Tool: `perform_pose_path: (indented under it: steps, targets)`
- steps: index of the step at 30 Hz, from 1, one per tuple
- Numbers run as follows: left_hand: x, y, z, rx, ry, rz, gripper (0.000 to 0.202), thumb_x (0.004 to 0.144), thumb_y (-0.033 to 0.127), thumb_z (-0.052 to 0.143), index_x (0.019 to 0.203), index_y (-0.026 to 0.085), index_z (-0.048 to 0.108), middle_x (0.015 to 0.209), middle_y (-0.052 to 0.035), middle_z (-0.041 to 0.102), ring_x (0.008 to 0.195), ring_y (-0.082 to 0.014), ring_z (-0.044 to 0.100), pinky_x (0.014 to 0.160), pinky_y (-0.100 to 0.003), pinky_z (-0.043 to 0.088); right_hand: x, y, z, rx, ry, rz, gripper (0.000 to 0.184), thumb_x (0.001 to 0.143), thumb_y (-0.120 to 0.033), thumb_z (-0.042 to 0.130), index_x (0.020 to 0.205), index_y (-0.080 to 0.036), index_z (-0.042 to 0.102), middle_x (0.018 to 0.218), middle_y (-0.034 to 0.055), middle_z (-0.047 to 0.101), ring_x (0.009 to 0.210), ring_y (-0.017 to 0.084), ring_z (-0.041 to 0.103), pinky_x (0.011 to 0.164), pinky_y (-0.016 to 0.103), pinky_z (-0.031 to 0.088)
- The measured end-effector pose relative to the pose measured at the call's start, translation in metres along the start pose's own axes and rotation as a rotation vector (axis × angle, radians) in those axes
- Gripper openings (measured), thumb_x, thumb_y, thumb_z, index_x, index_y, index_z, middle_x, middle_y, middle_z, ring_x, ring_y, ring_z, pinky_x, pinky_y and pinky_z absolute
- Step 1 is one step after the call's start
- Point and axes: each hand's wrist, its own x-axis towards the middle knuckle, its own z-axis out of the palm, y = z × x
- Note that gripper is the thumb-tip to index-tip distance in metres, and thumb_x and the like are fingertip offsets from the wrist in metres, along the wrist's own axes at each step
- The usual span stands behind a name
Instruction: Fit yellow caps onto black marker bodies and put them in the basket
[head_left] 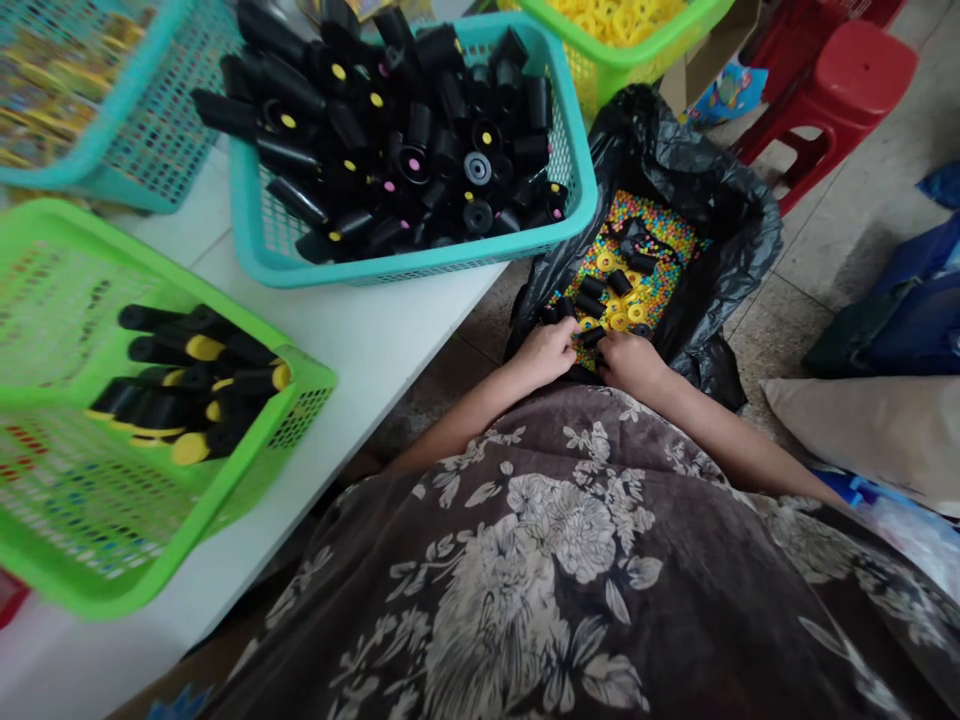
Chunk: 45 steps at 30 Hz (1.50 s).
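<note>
My left hand (pixel 546 352) and my right hand (pixel 631 362) meet at the near edge of a black plastic bag (pixel 701 190) on the floor. Both are curled closed around a short black tube (pixel 591 337) held between them. The bag is filled with small coloured beads (pixel 660 232), yellow rings (pixel 619 321) and several loose black tubes (pixel 619 283). My lap is covered by a brown floral garment (pixel 570 560).
On the white table (pixel 375 345) at my left stand a teal basket (pixel 420 262) heaped with black tubes, a green basket (pixel 247 470) holding black tubes with yellow caps, and another teal basket (pixel 127 130). A green basket of yellow rings (pixel 630 40) and a red stool (pixel 840 90) lie beyond.
</note>
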Motion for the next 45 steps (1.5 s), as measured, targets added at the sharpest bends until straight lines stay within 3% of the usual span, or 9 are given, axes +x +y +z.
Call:
perform_pose_path:
  steps: [4,13,18,28,32,35,39,42,45]
  targets:
    - [0.001,0.001,0.005,-0.214,-0.019,-0.065,0.031,0.071,-0.001,0.059,0.093,0.021,0.062,0.078,0.0011,0.073,0.076,-0.0178,0.07,0.079,-0.03,0.054,0.012,-0.001,0.005,0.066,0.03,0.061,0.03,0.088,-0.012,0.061,0.115,-0.005,0.074,0.118,0.028,0.075,0.11,0.036,0.073,0.096,0.04,0.054]
    - [-0.007,0.017,-0.008,-0.65,0.104,0.025,0.029,0.074,0.024,0.083,0.1,0.017,0.071,0.102,-0.0038,0.075,0.09,-0.015,0.068,0.075,-0.024,0.051,0.006,0.018,0.027,0.97,0.527,0.016,0.039,0.076,-0.053,0.085,0.096,-0.024,0.07,0.09,0.0031,0.074,0.086,0.024,0.069,0.087,0.04,0.056]
    - [0.001,0.018,-0.007,-0.833,0.072,-0.022,0.033,0.075,0.032,0.085,0.101,0.016,0.071,0.094,-0.0027,0.074,0.082,-0.0143,0.066,0.073,-0.027,0.055,0.013,0.026,0.0,0.765,0.492,-0.039,0.041,0.079,-0.058,0.083,0.101,-0.024,0.075,0.098,0.007,0.075,0.094,0.027,0.069,0.092,0.042,0.055]
    - [-0.003,-0.002,-0.002,-0.658,0.271,0.04,0.038,0.071,0.035,0.088,0.101,0.016,0.076,0.096,-0.0036,0.073,0.087,-0.016,0.066,0.075,-0.026,0.052,0.02,0.019,-0.018,-0.101,0.022,0.1,0.029,0.091,-0.015,0.058,0.109,-0.007,0.079,0.119,0.0314,0.073,0.122,0.046,0.06,0.097,0.058,0.048]
    - [-0.003,-0.004,0.0,-0.629,0.263,0.082,0.041,0.071,0.04,0.09,0.099,0.016,0.074,0.098,-0.0046,0.073,0.086,-0.0159,0.066,0.072,-0.026,0.051,0.015,0.017,-0.012,-0.135,0.108,0.116,0.032,0.093,-0.014,0.052,0.109,-0.006,0.078,0.116,0.0295,0.075,0.119,0.042,0.063,0.096,0.053,0.05]
    - [-0.003,-0.002,0.004,-0.7,0.215,0.076,0.043,0.073,0.043,0.09,0.099,0.016,0.069,0.091,-0.0022,0.071,0.079,-0.0138,0.063,0.069,-0.025,0.05,0.015,0.033,-0.004,0.059,0.323,0.124,0.029,0.09,-0.021,0.058,0.108,-0.011,0.079,0.113,0.0225,0.077,0.113,0.037,0.068,0.096,0.047,0.053]
    - [-0.001,0.003,0.011,-0.73,0.198,0.071,0.046,0.069,0.044,0.093,0.093,0.017,0.064,0.082,0.0019,0.065,0.073,-0.0115,0.058,0.068,-0.024,0.048,0.017,0.046,0.004,0.749,0.598,0.076,0.022,0.09,-0.028,0.063,0.104,-0.019,0.078,0.092,0.0076,0.078,0.083,0.024,0.071,0.08,0.038,0.057]
    - [0.001,0.006,0.012,-0.705,0.191,0.075,0.049,0.065,0.045,0.096,0.088,0.017,0.064,0.079,0.0028,0.064,0.071,-0.0103,0.055,0.067,-0.024,0.045,0.015,0.038,0.002,1.263,0.524,-0.041,0.029,0.082,-0.044,0.081,0.101,-0.022,0.076,0.08,0.0018,0.074,0.065,0.016,0.065,0.061,0.03,0.052]
    - [0.001,0.009,0.011,-0.706,0.18,0.07,0.053,0.061,0.049,0.099,0.084,0.016,0.064,0.075,0.0037,0.064,0.067,-0.0093,0.053,0.064,-0.024,0.043,0.013,0.023,-0.002,1.451,0.41,-0.094,0.043,0.069,-0.054,0.093,0.091,-0.022,0.076,0.079,0.002,0.075,0.065,0.015,0.064,0.059,0.029,0.051]
